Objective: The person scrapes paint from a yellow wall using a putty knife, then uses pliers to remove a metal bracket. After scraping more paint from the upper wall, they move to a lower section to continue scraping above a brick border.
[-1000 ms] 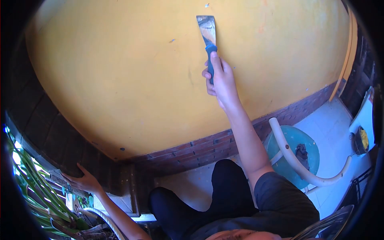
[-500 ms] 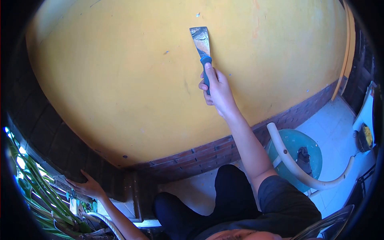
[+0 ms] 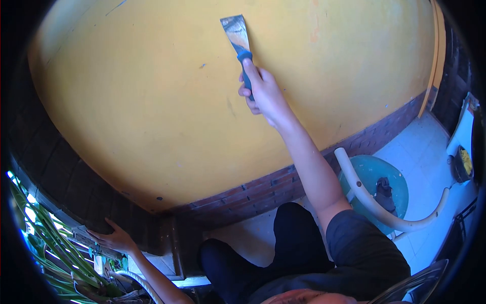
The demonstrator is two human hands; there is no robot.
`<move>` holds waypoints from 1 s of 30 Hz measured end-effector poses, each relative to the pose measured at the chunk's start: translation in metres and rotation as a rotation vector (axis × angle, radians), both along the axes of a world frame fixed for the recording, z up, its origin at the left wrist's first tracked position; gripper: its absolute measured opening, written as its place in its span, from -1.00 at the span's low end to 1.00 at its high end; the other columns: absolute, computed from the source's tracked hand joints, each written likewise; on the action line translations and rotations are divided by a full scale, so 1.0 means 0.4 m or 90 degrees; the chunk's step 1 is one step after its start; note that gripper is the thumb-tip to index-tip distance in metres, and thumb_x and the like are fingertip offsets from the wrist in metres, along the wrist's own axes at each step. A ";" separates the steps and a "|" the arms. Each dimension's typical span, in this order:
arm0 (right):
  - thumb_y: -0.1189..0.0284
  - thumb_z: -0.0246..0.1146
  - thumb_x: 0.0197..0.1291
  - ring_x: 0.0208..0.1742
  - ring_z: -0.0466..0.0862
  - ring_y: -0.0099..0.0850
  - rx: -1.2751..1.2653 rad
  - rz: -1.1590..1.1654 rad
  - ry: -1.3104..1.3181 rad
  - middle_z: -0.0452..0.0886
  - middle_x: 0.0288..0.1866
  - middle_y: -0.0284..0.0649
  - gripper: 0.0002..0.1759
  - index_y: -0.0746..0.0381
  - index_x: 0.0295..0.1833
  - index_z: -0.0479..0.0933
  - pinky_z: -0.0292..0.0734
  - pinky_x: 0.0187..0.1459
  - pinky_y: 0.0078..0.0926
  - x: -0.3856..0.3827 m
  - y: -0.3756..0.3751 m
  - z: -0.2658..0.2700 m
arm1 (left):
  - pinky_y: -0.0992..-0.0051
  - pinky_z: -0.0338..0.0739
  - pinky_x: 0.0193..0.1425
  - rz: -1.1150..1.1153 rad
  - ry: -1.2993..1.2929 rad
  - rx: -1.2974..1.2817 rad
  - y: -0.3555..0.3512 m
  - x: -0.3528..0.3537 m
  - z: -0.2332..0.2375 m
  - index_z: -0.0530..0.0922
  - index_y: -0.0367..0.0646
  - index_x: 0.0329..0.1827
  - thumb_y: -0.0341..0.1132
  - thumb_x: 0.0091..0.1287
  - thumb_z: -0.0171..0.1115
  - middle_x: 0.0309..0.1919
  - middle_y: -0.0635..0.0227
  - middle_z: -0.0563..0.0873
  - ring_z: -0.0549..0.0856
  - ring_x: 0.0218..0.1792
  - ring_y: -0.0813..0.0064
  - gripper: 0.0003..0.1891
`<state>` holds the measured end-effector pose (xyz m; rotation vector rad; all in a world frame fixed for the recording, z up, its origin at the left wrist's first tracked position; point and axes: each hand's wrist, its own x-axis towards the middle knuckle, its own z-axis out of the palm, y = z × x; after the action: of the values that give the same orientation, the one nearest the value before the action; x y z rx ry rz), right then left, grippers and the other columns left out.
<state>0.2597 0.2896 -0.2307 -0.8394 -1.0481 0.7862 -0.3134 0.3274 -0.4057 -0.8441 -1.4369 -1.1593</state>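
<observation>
My right hand [image 3: 264, 93] is raised against a yellow wall [image 3: 152, 91] and grips the blue handle of a putty knife [image 3: 238, 38]. Its metal blade points up and lies flat on the wall, near the top of the view. My left hand [image 3: 112, 237] rests with fingers spread on a dark brick ledge [image 3: 76, 202] at the lower left. It holds nothing. My legs in black trousers [image 3: 283, 243] fill the bottom middle.
A band of red-brown bricks [image 3: 263, 190] runs along the wall's base. To the right stand a teal round table [image 3: 377, 185] and a cream curved tube [image 3: 372, 202] on a pale tiled floor. Green plant leaves [image 3: 40, 248] show at the lower left.
My right hand moved the putty knife down, then up and to the left along the wall. My left hand stayed on the ledge.
</observation>
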 end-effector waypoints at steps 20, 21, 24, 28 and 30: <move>-0.15 0.00 0.61 -0.79 0.03 -0.75 -0.068 0.027 -0.020 0.26 -0.57 -0.53 -0.45 0.15 -0.15 0.36 -0.14 -0.75 -0.63 0.031 -0.055 0.008 | 0.10 0.59 0.42 -0.016 0.011 0.009 -0.003 -0.011 -0.002 0.30 -0.25 0.61 -0.03 0.42 0.46 0.44 -0.01 0.53 0.59 0.39 0.01 -0.17; -0.15 0.00 0.61 -0.79 0.03 -0.75 -0.061 0.024 -0.018 0.26 -0.57 -0.54 -0.45 0.15 -0.15 0.36 -0.15 -0.75 -0.63 0.031 -0.057 0.016 | 0.10 0.59 0.42 -0.013 0.012 0.008 -0.004 -0.009 -0.003 0.30 -0.26 0.61 -0.03 0.41 0.47 0.43 -0.02 0.53 0.59 0.39 0.00 -0.17; -0.14 0.01 0.61 -0.79 0.03 -0.75 -0.047 -0.004 -0.027 0.25 -0.57 -0.53 -0.46 0.15 -0.16 0.37 -0.14 -0.75 -0.63 0.024 -0.069 0.014 | 0.11 0.60 0.43 -0.010 0.006 0.005 -0.002 -0.010 -0.004 0.31 -0.28 0.60 -0.03 0.41 0.47 0.43 -0.02 0.53 0.58 0.39 0.01 -0.17; -0.14 0.01 0.61 -0.78 0.03 -0.75 -0.067 -0.018 -0.037 0.25 -0.57 -0.53 -0.46 0.15 -0.16 0.37 -0.13 -0.74 -0.63 0.026 -0.061 -0.026 | 0.10 0.58 0.42 -0.010 0.020 0.015 -0.003 -0.013 -0.009 0.30 -0.24 0.61 -0.02 0.43 0.44 0.44 0.00 0.53 0.59 0.39 0.02 -0.19; -0.15 0.01 0.60 -0.78 0.03 -0.75 -0.064 -0.028 -0.042 0.25 -0.57 -0.53 -0.45 0.15 -0.16 0.37 -0.14 -0.75 -0.63 0.032 -0.048 -0.016 | 0.10 0.58 0.42 -0.014 0.016 0.018 -0.003 -0.006 -0.013 0.30 -0.24 0.61 -0.02 0.43 0.44 0.44 0.00 0.53 0.58 0.39 0.02 -0.18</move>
<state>0.2724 0.2702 -0.2372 -0.9763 -1.0517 0.7832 -0.3159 0.3262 -0.4110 -0.8542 -1.3899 -1.1797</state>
